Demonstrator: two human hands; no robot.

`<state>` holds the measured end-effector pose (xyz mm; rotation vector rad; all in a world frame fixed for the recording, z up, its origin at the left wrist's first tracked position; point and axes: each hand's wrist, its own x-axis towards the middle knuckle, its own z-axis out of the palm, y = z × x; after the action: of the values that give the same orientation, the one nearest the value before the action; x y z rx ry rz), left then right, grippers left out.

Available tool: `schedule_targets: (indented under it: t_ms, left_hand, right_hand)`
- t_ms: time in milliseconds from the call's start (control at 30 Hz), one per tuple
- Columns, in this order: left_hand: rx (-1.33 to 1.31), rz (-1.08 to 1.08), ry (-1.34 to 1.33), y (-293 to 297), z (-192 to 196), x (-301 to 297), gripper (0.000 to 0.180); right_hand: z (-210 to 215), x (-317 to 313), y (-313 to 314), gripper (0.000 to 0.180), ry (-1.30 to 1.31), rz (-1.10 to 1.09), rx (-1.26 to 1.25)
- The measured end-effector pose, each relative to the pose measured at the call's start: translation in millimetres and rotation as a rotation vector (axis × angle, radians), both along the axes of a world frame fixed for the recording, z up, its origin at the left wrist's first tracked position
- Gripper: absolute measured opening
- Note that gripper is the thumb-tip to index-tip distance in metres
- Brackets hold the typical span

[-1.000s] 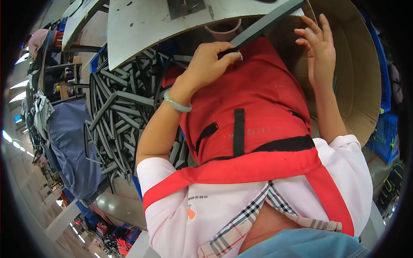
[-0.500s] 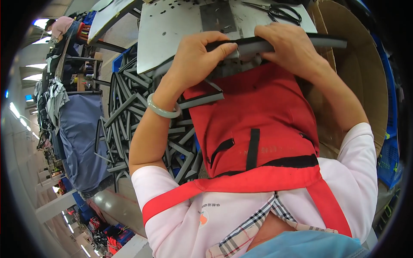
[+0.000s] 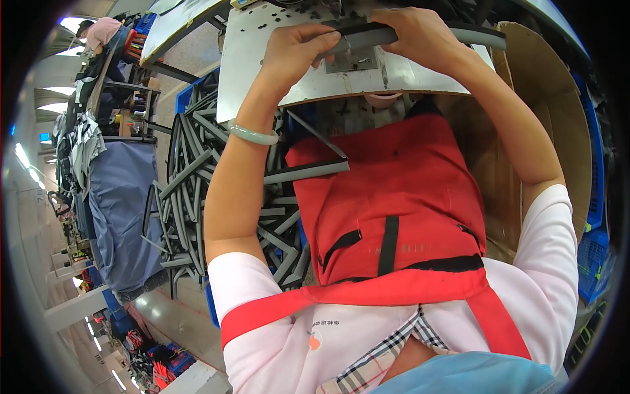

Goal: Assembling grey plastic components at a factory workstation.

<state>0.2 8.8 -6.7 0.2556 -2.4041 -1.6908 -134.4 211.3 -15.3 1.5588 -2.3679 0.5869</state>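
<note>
A long grey foam-like strip with a black edge [image 3: 477, 37] is held across the far part of the worktable. My left hand [image 3: 295, 52] pinches its left part between thumb and fingers. My right hand [image 3: 420, 38] is wrapped over the strip farther right, and the strip's end sticks out past it. Below the strip, a square metal plate [image 3: 361, 64] is set into the white tabletop [image 3: 244, 72]. A dark machine part [image 3: 336, 8] comes down just beyond the strip, partly cut off by the picture's edge.
Many similar grey strips [image 3: 190, 177] lie heaped in a blue crate at my left. One strip [image 3: 308, 172] juts toward my red apron [image 3: 394, 171]. An open cardboard box [image 3: 548, 105] stands right of the table. Farther left, a person [image 3: 102, 36] is near racks.
Both hands have moved farther away with the strip, from the table's near edge to above the metal plate. The scissors at the back are no longer visible.
</note>
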Motion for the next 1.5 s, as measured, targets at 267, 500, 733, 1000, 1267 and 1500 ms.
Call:
schedule_targets:
  t_ms: [267, 500, 733, 1000, 1267, 1500]
  left_hand:
    - [-0.003, -0.042, 0.029, -7.2, -2.0, -13.7, 0.028]
    - [0.035, -0.064, 0.064, -23.3, -10.9, -36.0, 0.026]
    - [-0.437, 0.163, 0.096, -5.1, 13.0, 10.7, 0.021]
    - [-0.243, -0.166, 0.333, 96.8, 27.1, 5.9, 0.020]
    - [-0.067, -0.119, -0.138, 47.7, -64.1, 79.9, 0.034]
    - [0.162, -0.041, -0.176, 30.1, -19.7, 58.6, 0.032]
  right_hand:
    - [-26.7, -35.2, -8.8, 0.041, 0.106, -0.024, 0.086]
    - [26.5, -29.3, -22.3, 0.035, -0.006, -0.043, 0.181]
    - [-16.0, 24.3, 13.3, 0.040, 0.083, 0.126, -0.187]
    - [-105.3, 114.2, -56.0, 0.017, 0.214, 0.430, -0.160]
    - [8.2, 30.9, 27.2, 0.037, -0.202, -0.066, 0.134]
    - [54.9, 35.8, 42.2, 0.065, -0.341, 0.112, 0.078]
